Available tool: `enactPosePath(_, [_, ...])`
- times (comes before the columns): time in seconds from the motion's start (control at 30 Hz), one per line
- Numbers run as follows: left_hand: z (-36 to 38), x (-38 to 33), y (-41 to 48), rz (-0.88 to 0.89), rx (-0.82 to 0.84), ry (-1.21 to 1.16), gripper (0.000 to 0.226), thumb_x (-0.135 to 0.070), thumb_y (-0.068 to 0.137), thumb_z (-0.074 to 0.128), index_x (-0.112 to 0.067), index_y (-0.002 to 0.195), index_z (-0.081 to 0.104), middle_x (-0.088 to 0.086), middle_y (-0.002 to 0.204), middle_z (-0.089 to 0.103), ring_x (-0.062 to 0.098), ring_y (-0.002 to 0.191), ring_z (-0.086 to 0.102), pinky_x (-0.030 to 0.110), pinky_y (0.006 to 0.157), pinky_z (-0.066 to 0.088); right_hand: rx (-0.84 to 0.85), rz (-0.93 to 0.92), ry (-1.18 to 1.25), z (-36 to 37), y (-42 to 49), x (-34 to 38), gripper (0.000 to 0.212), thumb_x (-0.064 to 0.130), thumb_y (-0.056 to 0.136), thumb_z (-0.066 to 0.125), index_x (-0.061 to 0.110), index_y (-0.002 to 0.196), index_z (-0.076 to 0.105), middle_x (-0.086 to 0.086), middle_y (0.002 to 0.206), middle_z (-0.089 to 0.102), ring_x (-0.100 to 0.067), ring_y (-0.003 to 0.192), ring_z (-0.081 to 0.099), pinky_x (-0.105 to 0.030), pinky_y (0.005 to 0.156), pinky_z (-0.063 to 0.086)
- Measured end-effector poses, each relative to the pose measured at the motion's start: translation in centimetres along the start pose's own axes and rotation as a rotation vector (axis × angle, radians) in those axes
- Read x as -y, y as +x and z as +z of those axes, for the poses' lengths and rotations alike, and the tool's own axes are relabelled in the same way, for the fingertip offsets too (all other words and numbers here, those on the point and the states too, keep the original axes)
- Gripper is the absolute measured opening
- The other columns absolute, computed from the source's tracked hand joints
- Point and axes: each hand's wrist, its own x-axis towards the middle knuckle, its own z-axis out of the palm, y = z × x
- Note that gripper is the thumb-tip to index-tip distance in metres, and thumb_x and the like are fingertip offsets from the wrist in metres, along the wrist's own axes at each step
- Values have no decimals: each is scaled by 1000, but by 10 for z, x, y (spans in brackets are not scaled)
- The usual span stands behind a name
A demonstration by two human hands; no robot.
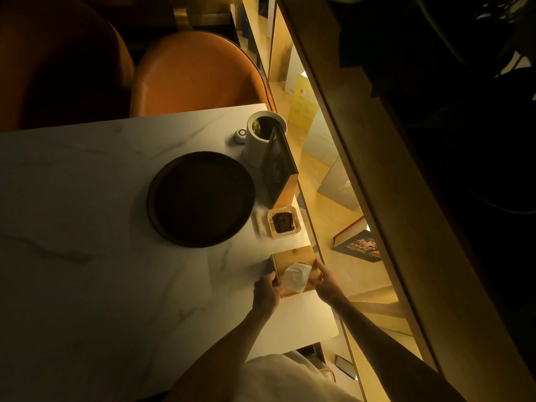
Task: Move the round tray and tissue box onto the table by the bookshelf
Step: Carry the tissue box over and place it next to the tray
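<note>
A dark round tray [200,198] lies flat on the white marble table [87,227], near its right side. A wooden tissue box [293,258] with a white tissue sticking out of its top sits at the table's right edge, beside the lit bookshelf [342,227]. My left hand [266,291] grips the box's left side and my right hand [326,281] grips its right side. Whether the box rests on the table or is lifted slightly, I cannot tell.
Behind the tray stand a white cylindrical container [262,137], a small round white object [240,135] and an upright menu stand [280,169]. A small clear box with dark contents [283,221] sits between tray and tissue box. Two orange chairs [197,76] face the table's far edge.
</note>
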Motion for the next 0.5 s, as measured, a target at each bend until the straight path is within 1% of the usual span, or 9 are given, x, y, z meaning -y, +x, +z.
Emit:
enactPosePath(0.2, [0,-1,0,2,28,-5,46,-18,88,67,-1,129,55,12,127,64,29,114,65,43,100,52,2,-24,-18,-2,-4,-3,67,16,93,60,23,151,27,-9,142,45,-30,135,41,-49,112,39])
enactPosePath(0.3, [2,1,-3,-3,46,-7,46,-17,88,67,0,128,55,13,127,64,31,114,65,45,99,52,23,-43,-11,-4,-7,-7,68,15,92,62,23,150,28,-2,135,46,-28,132,42,-48,110,39])
enactPosePath(0.4, [4,4,-5,-8,53,-4,46,-18,88,68,0,128,55,13,127,64,32,114,65,46,98,53,20,-49,-19,-5,-10,-11,64,14,92,62,22,148,33,-3,132,48,-28,130,44,-47,108,40])
enactPosePath(0.5, [4,5,-5,-12,58,9,44,-19,87,68,-1,126,58,12,124,66,32,110,67,46,96,54,14,-74,0,-5,-12,-15,60,10,92,61,19,146,36,-5,132,50,-30,130,44,-49,110,40])
